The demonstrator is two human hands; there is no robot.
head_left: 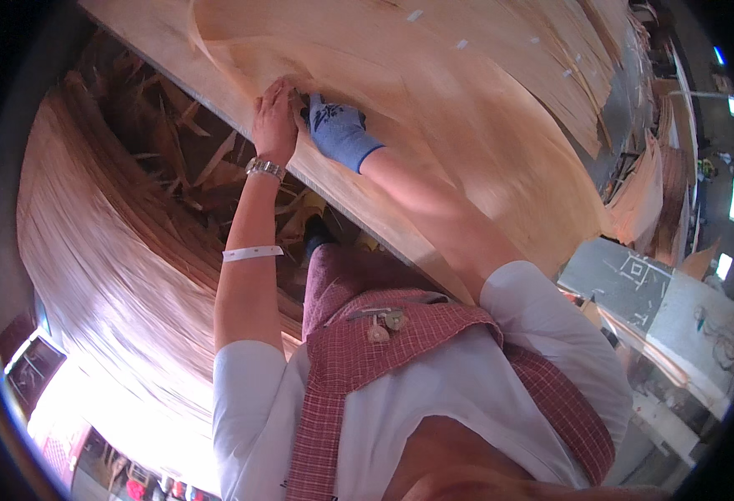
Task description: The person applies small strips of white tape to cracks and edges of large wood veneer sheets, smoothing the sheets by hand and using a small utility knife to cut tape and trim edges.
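A large thin sheet of pale wood veneer (pixel 434 108) lies wavy across the worktable. My left hand (pixel 273 123), bare with a metal watch at the wrist, rests on it near the table's left edge, fingers stretched forward and close together. Right beside it is my right hand (pixel 335 132) in a blue knitted glove with dark markings. Its fingers are curled down at the veneer by my left fingertips; what they hold, if anything, is hidden.
Along the left stands a tall curved stack of veneer sheets (pixel 125 225). Broken veneer scraps (pixel 187 150) fill the gap between stack and table edge (pixel 334 200). At the right are a grey box-like surface (pixel 617 280) and more veneer (pixel 638 196). Small white tape pieces (pixel 461 44) dot the far sheets.
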